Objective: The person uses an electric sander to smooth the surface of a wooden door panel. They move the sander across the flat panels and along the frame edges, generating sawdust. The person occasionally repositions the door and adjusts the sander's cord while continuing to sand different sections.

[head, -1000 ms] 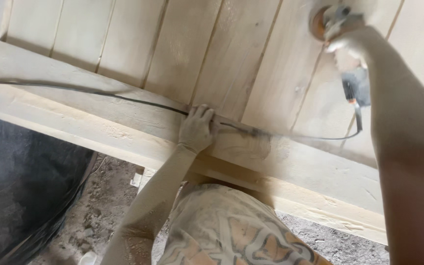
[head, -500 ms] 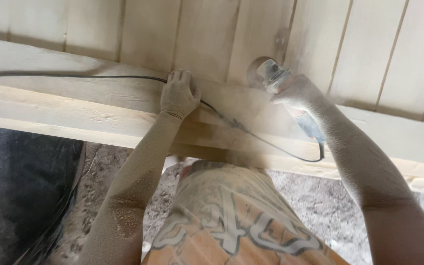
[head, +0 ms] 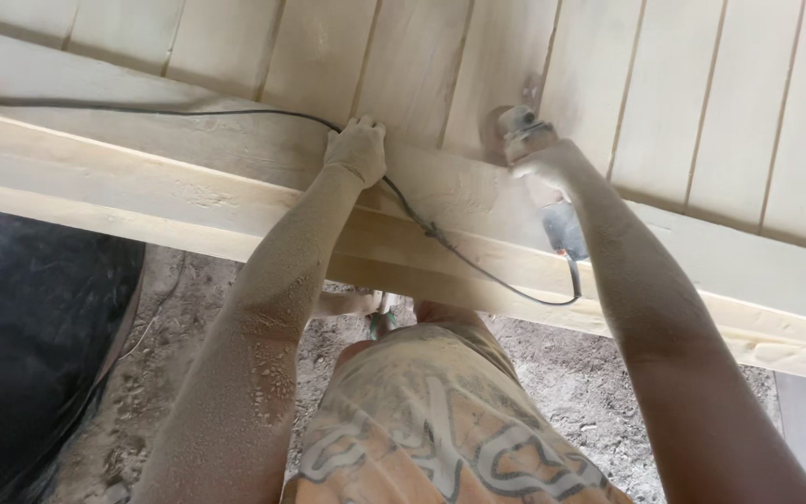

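Note:
My right hand (head: 545,161) grips a dust-covered angle grinder (head: 524,131) whose sanding disc rests against the pale wooden boards (head: 692,103) near the frame beam (head: 142,177). The tool's grey body (head: 562,229) runs under my wrist. Its black power cord (head: 459,257) loops from the tool along the beam to my left hand (head: 358,149), which lies on the beam's upper edge over the cord. Both arms are coated in fine sawdust.
The cord (head: 95,105) runs on to the left along the beam. Below are dirt ground (head: 188,327) strewn with wood chips, black plastic sheeting (head: 30,336) at the left, and my sawdust-covered patterned shorts (head: 431,420).
The grinder came down from high on the boards at the right to a spot just above the beam. My left hand slid up the beam along the cord.

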